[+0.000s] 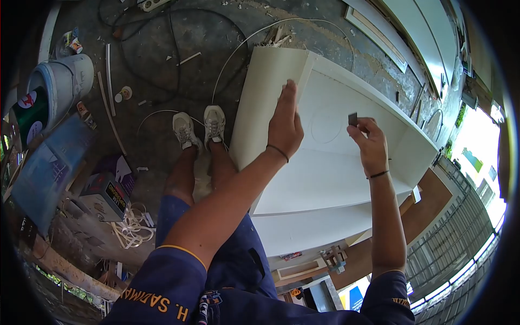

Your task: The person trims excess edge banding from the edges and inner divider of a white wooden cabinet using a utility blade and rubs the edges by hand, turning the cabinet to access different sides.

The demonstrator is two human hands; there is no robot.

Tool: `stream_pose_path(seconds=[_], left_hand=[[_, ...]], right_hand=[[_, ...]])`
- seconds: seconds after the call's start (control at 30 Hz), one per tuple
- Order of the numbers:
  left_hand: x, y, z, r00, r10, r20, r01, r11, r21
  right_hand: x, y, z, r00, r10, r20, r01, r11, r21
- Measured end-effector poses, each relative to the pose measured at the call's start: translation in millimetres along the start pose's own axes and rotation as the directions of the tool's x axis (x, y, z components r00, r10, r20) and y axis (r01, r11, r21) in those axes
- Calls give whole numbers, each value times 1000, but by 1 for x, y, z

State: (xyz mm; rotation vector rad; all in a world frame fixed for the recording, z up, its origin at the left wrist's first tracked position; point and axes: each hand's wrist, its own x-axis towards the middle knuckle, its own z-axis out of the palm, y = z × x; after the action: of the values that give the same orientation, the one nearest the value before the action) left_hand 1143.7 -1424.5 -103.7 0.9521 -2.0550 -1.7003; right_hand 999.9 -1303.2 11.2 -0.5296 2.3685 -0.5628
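Note:
My left hand is over the cream side panel of a large white cabinet, near the panel's edge. Its fingers are stretched out close together and nothing shows in them; I cannot tell whether the palm presses on the panel. Over the cabinet's open inside, my right hand is closed, pinching a small dark grey flat piece between thumb and fingers. The piece points up and away from the hand, apart from the cabinet walls as far as I can see.
My shoes stand on the concrete floor left of the cabinet. Black cable and loose strips lie there. At left are a white bucket, a printed box and coiled edging strip. Boards lie upper right.

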Motion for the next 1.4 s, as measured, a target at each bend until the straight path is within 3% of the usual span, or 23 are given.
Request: stream_pose_path(seconds=[0.07,0.17,0.23,0.27,0.33,0.57,0.73,0.8,0.83,0.9,0.97,1.03,1.13,1.17,1.23,1.3,1.4], left_hand=[[-40,-2,-6,998,-61,23,61,998,-1],[-100,-3,-18,978,-192,84,191,981,16],[-137,-5,-27,962,-251,111,251,968,14],[-155,-7,-32,948,-282,144,282,959,21],[-185,-8,-41,932,-311,188,312,950,24],[-246,-28,-67,878,-311,364,343,939,-25],[-287,-44,-85,827,-303,473,349,937,-10],[-303,-51,-95,768,-318,557,373,928,15],[-312,-53,-99,769,-315,556,377,926,3],[-327,-53,-104,666,-366,649,407,908,94],[-329,-46,-109,634,-385,671,422,899,116],[-328,-43,-111,608,-401,685,429,892,141],[-333,-43,-111,590,-407,697,420,892,166],[-335,-43,-110,604,-401,688,409,898,164],[-335,-42,-108,622,-393,678,404,902,153],[-334,-39,-110,605,-417,679,443,884,148],[-335,-40,-111,613,-410,675,451,884,128]], right_hand=[[23,-29,9,999,-54,-10,54,997,52],[54,-67,26,999,28,43,-25,998,-59],[77,-77,40,912,-405,62,403,859,-317],[89,-83,44,910,-409,64,407,856,-320],[107,-92,50,661,-713,233,661,406,-631],[119,-95,67,747,-597,291,476,175,-862],[83,-94,94,749,-547,373,499,96,-862],[39,-84,118,754,-546,364,538,196,-820],[8,-78,133,757,-497,423,573,195,-796],[-69,-57,170,717,-466,518,647,168,-744],[-141,-37,203,680,-397,616,723,224,-653],[-171,-43,217,638,-112,762,737,377,-561],[-122,-62,200,668,-165,725,731,329,-598],[-81,-78,185,811,-166,561,575,398,-714],[14,-109,140,912,-224,343,396,269,-878],[85,-117,94,873,-366,322,372,74,-925],[107,-122,79,866,-335,371,390,-10,-921]])
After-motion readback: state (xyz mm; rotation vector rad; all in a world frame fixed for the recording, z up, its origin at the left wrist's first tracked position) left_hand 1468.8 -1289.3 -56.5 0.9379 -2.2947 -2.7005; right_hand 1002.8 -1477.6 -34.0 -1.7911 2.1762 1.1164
